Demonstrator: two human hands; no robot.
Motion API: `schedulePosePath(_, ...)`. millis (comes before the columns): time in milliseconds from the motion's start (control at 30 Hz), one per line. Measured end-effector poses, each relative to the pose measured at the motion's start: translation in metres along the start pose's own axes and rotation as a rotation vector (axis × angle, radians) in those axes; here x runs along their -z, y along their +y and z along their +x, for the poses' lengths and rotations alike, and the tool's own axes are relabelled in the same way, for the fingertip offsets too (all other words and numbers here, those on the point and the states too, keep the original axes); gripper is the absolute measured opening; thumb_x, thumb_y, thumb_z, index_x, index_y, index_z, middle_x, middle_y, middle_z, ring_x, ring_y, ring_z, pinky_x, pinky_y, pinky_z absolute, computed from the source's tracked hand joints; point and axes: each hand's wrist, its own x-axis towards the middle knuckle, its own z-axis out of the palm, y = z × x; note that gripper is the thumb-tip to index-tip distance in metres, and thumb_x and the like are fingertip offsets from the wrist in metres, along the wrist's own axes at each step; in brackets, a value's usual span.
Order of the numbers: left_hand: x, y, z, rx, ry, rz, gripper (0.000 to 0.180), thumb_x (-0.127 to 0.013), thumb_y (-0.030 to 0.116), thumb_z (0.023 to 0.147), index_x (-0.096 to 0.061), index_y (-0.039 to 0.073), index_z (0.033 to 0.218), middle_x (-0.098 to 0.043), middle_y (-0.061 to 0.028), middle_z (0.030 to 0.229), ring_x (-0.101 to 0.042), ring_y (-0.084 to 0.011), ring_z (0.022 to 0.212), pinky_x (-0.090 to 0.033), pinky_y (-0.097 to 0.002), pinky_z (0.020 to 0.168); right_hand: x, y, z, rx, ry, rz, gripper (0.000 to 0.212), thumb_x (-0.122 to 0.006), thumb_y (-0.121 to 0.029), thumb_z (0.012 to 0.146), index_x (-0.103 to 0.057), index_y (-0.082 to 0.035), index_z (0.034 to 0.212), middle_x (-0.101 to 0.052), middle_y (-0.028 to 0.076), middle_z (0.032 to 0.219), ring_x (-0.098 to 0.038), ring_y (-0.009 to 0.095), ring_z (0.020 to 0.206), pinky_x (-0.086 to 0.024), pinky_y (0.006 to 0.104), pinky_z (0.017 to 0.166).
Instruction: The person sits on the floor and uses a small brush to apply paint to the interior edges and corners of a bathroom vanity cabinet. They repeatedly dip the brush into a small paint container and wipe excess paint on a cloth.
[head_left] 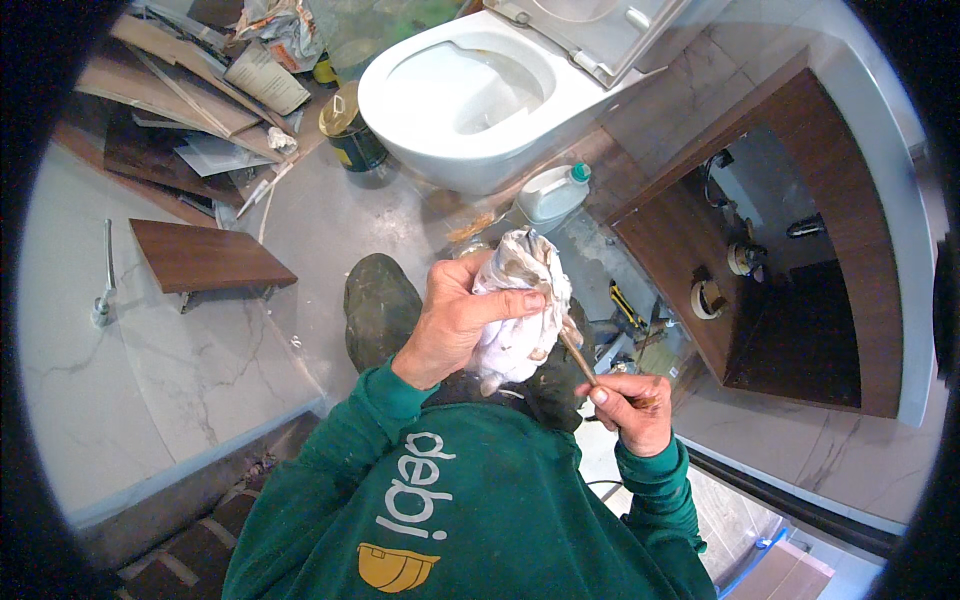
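Observation:
My left hand [442, 318] is closed round a bunched white rag [512, 345] with brown and grey stains, its thumb pressed across the front. The rag is held up in front of my torso, above my knees. To its right, my right hand [634, 408] grips a thin brown-handled tool [579, 358] between thumb and fingers. That tool slants up to the left, and its far end meets the rag's right side. The rag hides the tip, so its kind cannot be made out.
A white toilet [470, 150] with raised lid stands ahead. Near it are a metal can [352, 132] and a white bottle with a green cap [553, 195]. An open brown cabinet [670, 200] stands right. Boards [160, 85] pile up left, beside a brown panel [210, 254]. A yellow-black utility knife [626, 303] lies low right.

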Motion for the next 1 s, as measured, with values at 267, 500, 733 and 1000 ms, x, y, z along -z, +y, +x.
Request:
schedulePosePath(267,-0.001,-0.006,0.002,-0.120,0.207,0.014,0.019,-0.067,0.000,0.082,-0.067,-0.004,0.102,-0.070,-0.0104,0.090,-0.067,-0.0149,0.076,-0.054,-0.0274,0.069,-0.015,0.000,0.005,0.226,0.109,-0.335,0.014,-0.067,-0.006,0.086,-0.072,0.001,0.098,-0.071,0.011,0.075,-0.058,0.009,0.057,-0.045,0.0238,0.053)
schedulePosePath(500,0.013,-0.008,-0.004,-0.102,0.198,-0.031,0.023,-0.066,-0.003,0.078,-0.067,-0.005,0.101,-0.071,-0.0103,0.088,-0.067,-0.0157,0.075,-0.055,-0.0288,0.071,-0.013,-0.007,0.006,0.221,0.087,-0.282,0.017,-0.067,-0.011,0.088,-0.072,0.003,0.096,-0.061,0.004,0.060,-0.049,0.007,0.048,-0.038,0.0229,0.045)
schedulePosePath(733,0.068,0.023,-0.006,-0.282,0.180,0.204,0.023,-0.063,0.000,0.076,-0.067,-0.006,0.097,-0.071,-0.0129,0.087,-0.069,-0.0179,0.074,-0.056,-0.0298,0.070,0.004,-0.021,-0.006,-0.019,-0.055,-0.077,0.024,-0.066,-0.017,0.088,-0.073,0.006,0.090,-0.054,0.003,0.052,-0.040,0.007,0.043,-0.028,0.0235,0.042)
schedulePosePath(1000,0.094,0.030,-0.014,-0.104,0.261,0.015,0.025,-0.059,0.007,0.086,-0.062,-0.006,0.107,-0.070,-0.0153,0.096,-0.070,-0.0207,0.082,-0.057,-0.0325,0.077,0.013,-0.020,-0.010,0.042,0.097,-0.106,0.029,-0.070,-0.025,0.085,-0.073,0.004,0.084,-0.053,0.001,0.050,-0.040,0.007,0.041,-0.028,0.0233,0.042)
